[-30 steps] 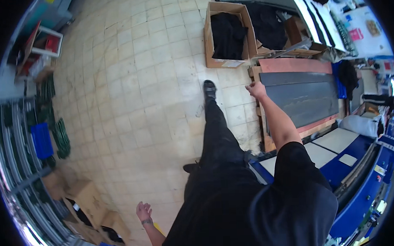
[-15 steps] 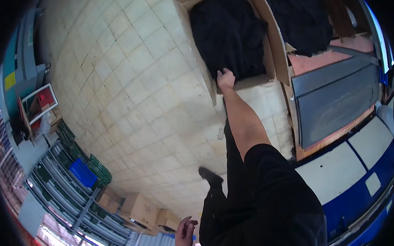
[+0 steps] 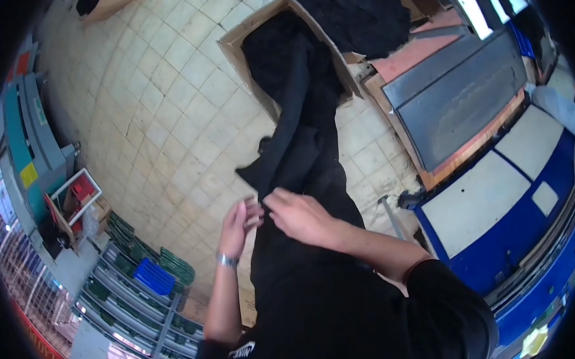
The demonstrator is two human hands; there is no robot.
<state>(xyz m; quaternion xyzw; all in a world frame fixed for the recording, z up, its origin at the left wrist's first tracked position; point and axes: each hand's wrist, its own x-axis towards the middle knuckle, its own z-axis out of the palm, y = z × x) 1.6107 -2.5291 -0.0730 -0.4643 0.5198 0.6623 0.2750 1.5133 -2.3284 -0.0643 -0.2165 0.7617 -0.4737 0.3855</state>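
A long piece of black cloth is drawn up out of the cardboard box on the floor and hangs toward me. My right hand is closed on its near end, in front of my body. Beside it, my left hand is raised near the cloth's edge with fingers apart, a metal watch on its wrist; it does not appear to hold the cloth. More black fabric fills the box. The exact grip of my right fingertips is partly hidden.
Another heap of black fabric lies right of the box. A grey panel on a wooden base and a blue-and-white surface stand at right. Grey racking with a blue crate is at lower left, below a teal-grey machine.
My right hand has come back from the box toward my body, pulling black cloth with it. My left hand has risen to meet it. The view has shifted.
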